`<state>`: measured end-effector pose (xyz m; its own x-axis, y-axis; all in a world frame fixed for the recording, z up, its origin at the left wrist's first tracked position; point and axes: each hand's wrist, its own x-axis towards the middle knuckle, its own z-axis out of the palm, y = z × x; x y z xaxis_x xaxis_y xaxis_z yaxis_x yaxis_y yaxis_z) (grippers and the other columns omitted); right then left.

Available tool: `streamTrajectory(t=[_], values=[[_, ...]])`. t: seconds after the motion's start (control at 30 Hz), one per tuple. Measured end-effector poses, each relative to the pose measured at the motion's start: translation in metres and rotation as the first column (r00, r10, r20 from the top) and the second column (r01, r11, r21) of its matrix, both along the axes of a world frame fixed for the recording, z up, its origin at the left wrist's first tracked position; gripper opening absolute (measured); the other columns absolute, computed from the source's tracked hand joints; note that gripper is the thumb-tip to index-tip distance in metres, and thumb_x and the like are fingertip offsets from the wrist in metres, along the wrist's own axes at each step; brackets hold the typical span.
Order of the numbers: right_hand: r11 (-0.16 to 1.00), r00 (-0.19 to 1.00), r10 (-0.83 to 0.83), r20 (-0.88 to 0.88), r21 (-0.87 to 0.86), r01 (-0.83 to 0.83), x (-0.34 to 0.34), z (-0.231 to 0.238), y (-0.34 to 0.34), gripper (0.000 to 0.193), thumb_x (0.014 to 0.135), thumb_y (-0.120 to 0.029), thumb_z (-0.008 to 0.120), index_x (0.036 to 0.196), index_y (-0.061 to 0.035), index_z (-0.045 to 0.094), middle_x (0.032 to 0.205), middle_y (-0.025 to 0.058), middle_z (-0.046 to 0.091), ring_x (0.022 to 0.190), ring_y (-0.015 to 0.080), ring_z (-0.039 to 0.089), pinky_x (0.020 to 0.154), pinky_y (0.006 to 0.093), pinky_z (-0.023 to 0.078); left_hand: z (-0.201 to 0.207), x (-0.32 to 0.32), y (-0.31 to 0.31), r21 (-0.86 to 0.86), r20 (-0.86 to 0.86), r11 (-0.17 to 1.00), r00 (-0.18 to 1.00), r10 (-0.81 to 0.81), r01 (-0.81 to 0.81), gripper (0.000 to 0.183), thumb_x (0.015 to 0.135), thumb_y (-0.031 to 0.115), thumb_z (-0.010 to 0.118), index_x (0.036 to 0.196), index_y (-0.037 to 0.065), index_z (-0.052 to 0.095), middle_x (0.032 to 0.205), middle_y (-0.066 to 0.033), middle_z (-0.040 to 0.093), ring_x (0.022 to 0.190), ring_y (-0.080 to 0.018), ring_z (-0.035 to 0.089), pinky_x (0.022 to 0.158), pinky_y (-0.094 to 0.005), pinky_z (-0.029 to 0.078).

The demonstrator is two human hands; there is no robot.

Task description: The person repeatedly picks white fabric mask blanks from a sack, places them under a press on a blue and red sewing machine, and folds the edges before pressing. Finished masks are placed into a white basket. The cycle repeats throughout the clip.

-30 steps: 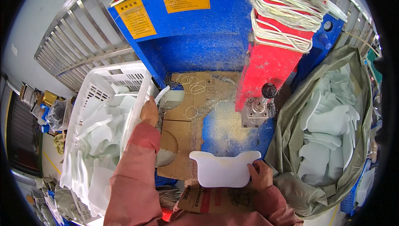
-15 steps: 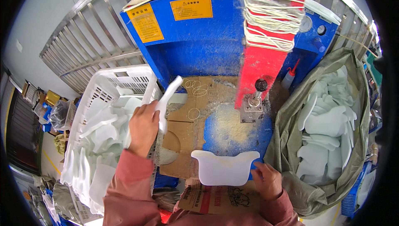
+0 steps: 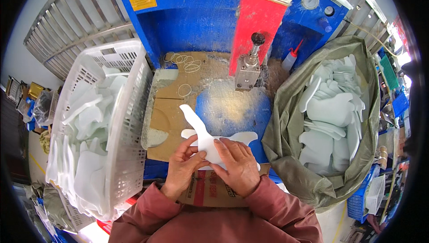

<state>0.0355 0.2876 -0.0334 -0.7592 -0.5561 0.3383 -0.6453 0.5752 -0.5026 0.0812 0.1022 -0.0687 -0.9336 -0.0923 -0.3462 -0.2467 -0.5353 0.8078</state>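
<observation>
In front of my body, both hands are on a smooth white shaped piece with a narrow curved arm that points up and left. My left hand pinches its lower left side between thumb and fingers. From the other side, my right hand grips it, fingers lying across its face. Beneath it is a second white piece with flared upper corners, partly covered by my hands and the upper piece. Both are near the front edge of a blue work surface dusted with pale powder.
A white basket of similar pieces stands left; an olive sack holds more at right. A red machine arm carries a metal head over the surface. Elastic rings lie on cardboard. A red-tipped bottle stands behind.
My left hand has brought a white piece from beside the basket to the middle, over the other piece. My right hand has moved inward and now grips it too. The view has shifted.
</observation>
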Motion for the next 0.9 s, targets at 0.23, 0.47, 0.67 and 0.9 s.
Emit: streamTrajectory(t=[0.23, 0.47, 0.67, 0.9], values=[[0.995, 0.991, 0.086, 0.107, 0.045, -0.091, 0.004, -0.012, 0.03, 0.065, 0.08, -0.018, 0.082, 0.137, -0.002, 0.059, 0.132, 0.0178, 0.063, 0.111, 0.0375, 0.064, 0.097, 0.0473, 0.05, -0.024, 0.015, 0.006, 0.095, 0.07, 0.983, 0.984, -0.163, 0.156, 0.065, 0.101, 0.002, 0.066, 0.159, 0.008, 0.037, 0.132, -0.0174, 0.065, 0.11, -0.0209, 0.068, 0.094, -0.037, 0.061], [0.943, 0.948, 0.274, 0.161, 0.146, -0.297, -0.011, -0.014, 0.047, 0.062, 0.081, -0.014, 0.077, 0.137, -0.0001, 0.057, 0.13, 0.017, 0.06, 0.103, 0.0366, 0.062, 0.095, 0.0471, 0.049, -0.034, 0.011, -0.058, -0.679, -0.051, 0.733, 0.993, -0.107, 0.044, 0.047, 0.1, 0.003, 0.067, 0.145, 0.003, 0.056, 0.123, -0.0129, 0.071, 0.103, -0.0158, 0.069, 0.089, -0.0295, 0.056], [0.931, 0.94, 0.292, 0.176, 0.172, -0.321, -0.031, -0.02, 0.036, 0.067, 0.076, -0.014, 0.081, 0.137, -0.003, 0.057, 0.128, 0.0139, 0.062, 0.103, 0.0336, 0.065, 0.094, 0.0459, 0.051, -0.037, -0.008, -0.064, -0.86, -0.057, 0.51, 0.988, -0.142, 0.024, 0.025, 0.095, 0.001, 0.071, 0.12, 0.0, 0.071, 0.102, -0.0157, 0.074, 0.089, -0.0227, 0.074, 0.079, -0.0305, 0.057], [0.934, 0.942, 0.288, 0.171, 0.166, -0.316, -0.053, -0.03, 0.022, 0.064, 0.076, -0.013, 0.081, 0.135, -0.001, 0.058, 0.126, 0.0137, 0.061, 0.102, 0.0331, 0.064, 0.094, 0.0455, 0.051, -0.05, -0.032, -0.066, -0.858, -0.12, 0.506, 0.992, -0.028, -0.089, 0.02, 0.092, 0.001, 0.074, 0.111, 0.002, 0.074, 0.1, -0.0122, 0.071, 0.078, -0.0218, 0.07, 0.072, -0.0315, 0.056]])
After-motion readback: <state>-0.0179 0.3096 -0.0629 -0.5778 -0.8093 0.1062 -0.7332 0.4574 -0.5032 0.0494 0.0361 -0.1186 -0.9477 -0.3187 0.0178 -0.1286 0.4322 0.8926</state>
